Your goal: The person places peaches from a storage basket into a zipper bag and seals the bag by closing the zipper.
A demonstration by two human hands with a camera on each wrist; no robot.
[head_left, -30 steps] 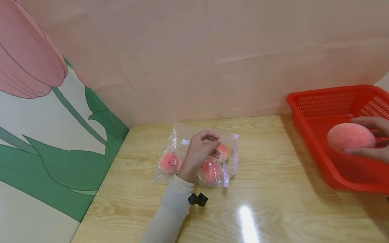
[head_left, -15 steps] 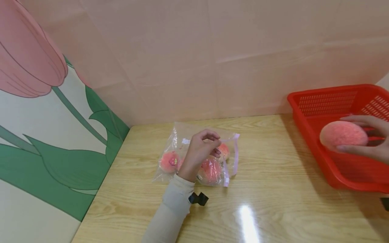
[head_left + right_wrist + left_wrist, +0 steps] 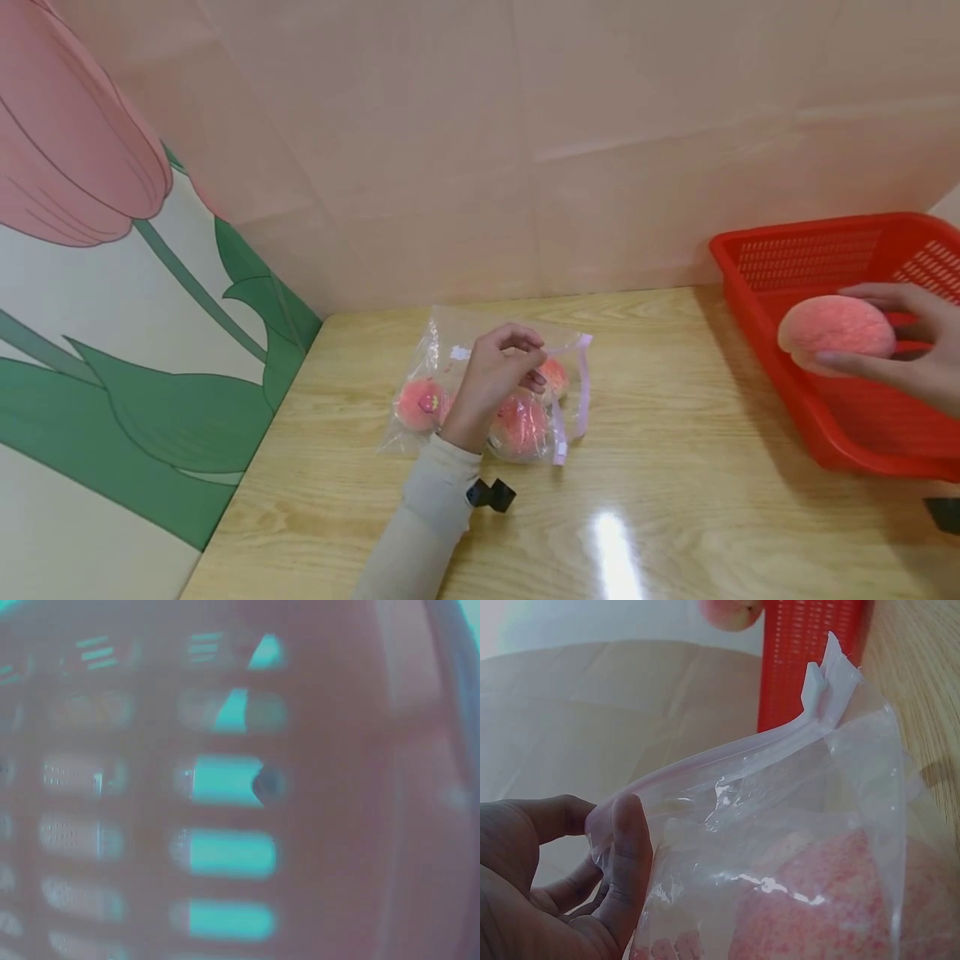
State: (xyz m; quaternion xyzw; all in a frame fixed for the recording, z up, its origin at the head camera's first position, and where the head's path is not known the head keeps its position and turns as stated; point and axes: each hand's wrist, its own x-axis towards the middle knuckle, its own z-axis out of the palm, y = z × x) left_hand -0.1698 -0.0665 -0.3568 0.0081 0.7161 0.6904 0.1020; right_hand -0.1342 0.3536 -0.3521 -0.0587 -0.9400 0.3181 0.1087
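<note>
In the head view, my left hand is over a clear zip bag lying on the table. The left wrist view shows its thumb and a finger pinching the bag's pinkish zip edge, which is lifted, with the white slider at the far end. Several pink peaches lie inside the bag, one at its left and another nearer me. My right hand grips a large pink peach between thumb and fingers, above the red basket. Some of its fingers are behind the peach.
The red plastic basket with slotted walls stands at the right of the wooden table, against the pinkish backdrop. A tulip-patterned panel borders the left. The right wrist view is filled by blurred basket slots.
The right hand and its peach have moved left, toward the basket's left rim, and the peach has turned slightly. My left hand and the bag stay in place.
</note>
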